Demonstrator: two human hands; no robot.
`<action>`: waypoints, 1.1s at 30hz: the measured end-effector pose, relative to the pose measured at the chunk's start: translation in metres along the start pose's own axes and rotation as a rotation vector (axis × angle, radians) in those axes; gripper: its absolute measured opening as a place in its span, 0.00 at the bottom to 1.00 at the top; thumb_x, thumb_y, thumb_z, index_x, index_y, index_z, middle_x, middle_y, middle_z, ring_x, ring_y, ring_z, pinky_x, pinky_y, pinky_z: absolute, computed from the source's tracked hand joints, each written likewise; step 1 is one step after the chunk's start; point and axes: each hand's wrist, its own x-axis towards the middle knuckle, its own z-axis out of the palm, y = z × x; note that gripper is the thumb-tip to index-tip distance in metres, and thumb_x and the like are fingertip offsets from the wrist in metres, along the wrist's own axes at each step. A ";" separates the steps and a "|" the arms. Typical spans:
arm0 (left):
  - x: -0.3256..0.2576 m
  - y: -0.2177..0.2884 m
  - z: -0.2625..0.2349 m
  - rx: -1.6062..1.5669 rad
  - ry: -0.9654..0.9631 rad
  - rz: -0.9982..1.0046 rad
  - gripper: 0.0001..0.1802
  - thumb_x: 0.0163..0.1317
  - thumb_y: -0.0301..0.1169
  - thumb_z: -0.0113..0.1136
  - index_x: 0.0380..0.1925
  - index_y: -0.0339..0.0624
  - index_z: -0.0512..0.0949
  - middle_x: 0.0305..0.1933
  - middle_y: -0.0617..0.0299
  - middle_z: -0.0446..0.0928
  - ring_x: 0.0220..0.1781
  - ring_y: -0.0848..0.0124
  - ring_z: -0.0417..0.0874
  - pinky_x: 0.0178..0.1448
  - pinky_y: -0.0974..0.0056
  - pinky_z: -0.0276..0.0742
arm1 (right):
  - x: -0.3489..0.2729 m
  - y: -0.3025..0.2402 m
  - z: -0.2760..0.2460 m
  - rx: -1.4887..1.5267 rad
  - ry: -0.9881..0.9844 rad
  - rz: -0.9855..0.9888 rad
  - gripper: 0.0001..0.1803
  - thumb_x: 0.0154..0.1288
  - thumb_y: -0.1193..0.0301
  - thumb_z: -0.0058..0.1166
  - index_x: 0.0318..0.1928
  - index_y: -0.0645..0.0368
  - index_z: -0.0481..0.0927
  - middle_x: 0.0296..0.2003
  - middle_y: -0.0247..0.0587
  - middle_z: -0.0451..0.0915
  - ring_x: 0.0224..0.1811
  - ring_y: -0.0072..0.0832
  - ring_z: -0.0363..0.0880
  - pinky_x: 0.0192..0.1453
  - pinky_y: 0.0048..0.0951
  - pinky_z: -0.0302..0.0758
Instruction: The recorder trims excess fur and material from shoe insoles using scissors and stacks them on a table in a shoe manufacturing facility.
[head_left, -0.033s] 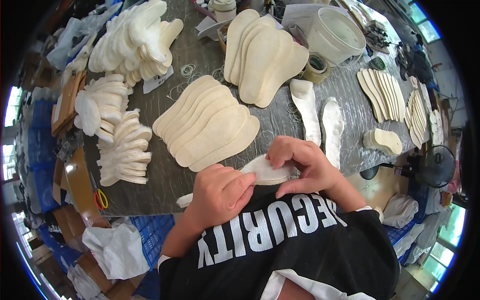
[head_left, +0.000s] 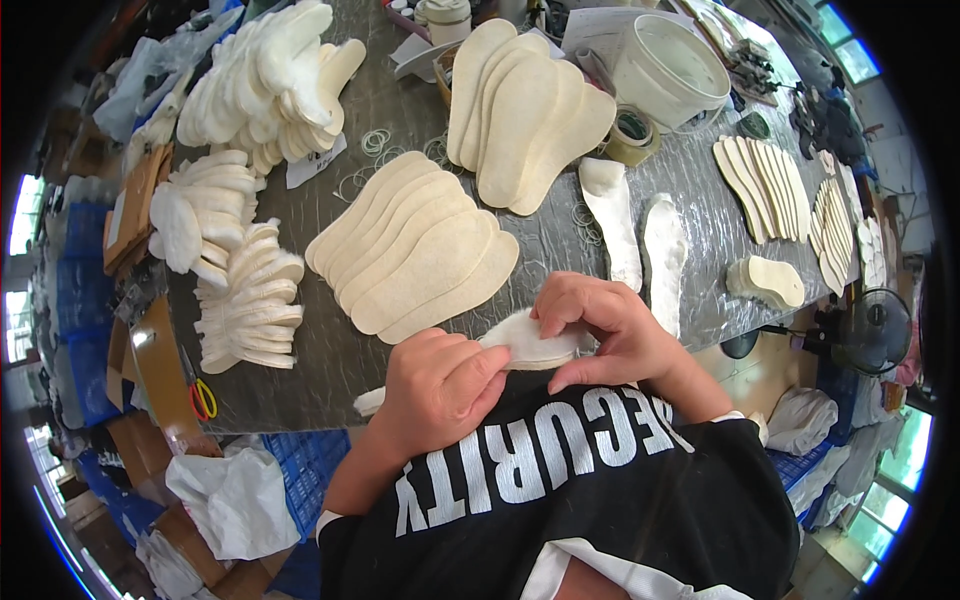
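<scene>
A white fleece insole [head_left: 520,340] lies across my two hands at the table's near edge. My left hand [head_left: 440,390] is closed around its middle, thumb pressed on top. The other end of what looks like the same insole [head_left: 368,402] sticks out left of that hand. My right hand [head_left: 610,330] holds the right end, its bent fingertips on the fluffy top and its thumb lower, near the edge. Just beyond lies a fanned stack of cream insoles [head_left: 420,245]. Two single white insoles [head_left: 612,225] [head_left: 664,260] lie beyond my right hand.
Piled fleece insoles [head_left: 255,90] and smaller bundles [head_left: 250,300] line the left side. Farther off are another cream stack [head_left: 530,120], a tape roll [head_left: 632,135] and a white bucket [head_left: 670,75]. Scissors [head_left: 203,398] rest at the left edge; more insole stacks [head_left: 762,190] are at right.
</scene>
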 end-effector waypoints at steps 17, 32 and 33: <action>-0.024 0.015 -0.006 -0.287 0.307 -0.453 0.10 0.56 0.22 0.65 0.38 0.33 0.76 0.32 0.62 0.76 0.32 0.76 0.75 0.36 0.71 0.71 | 0.040 0.003 0.033 -0.093 0.217 -0.164 0.36 0.42 0.57 0.74 0.47 0.64 0.73 0.37 0.36 0.76 0.46 0.31 0.75 0.55 0.37 0.71; -0.056 0.035 -0.028 -0.407 0.373 -0.432 0.10 0.59 0.26 0.66 0.35 0.31 0.76 0.32 0.65 0.74 0.33 0.80 0.71 0.37 0.75 0.67 | 0.011 -0.010 0.088 0.138 0.123 0.187 0.13 0.50 0.73 0.72 0.33 0.63 0.81 0.25 0.28 0.77 0.28 0.14 0.69 0.33 0.21 0.68; -0.056 0.039 -0.027 -0.349 0.427 -0.405 0.09 0.59 0.26 0.65 0.33 0.31 0.76 0.30 0.64 0.73 0.31 0.80 0.69 0.34 0.75 0.65 | 0.010 -0.006 0.093 0.237 0.128 0.195 0.13 0.49 0.73 0.72 0.32 0.64 0.81 0.25 0.28 0.77 0.28 0.14 0.69 0.32 0.22 0.68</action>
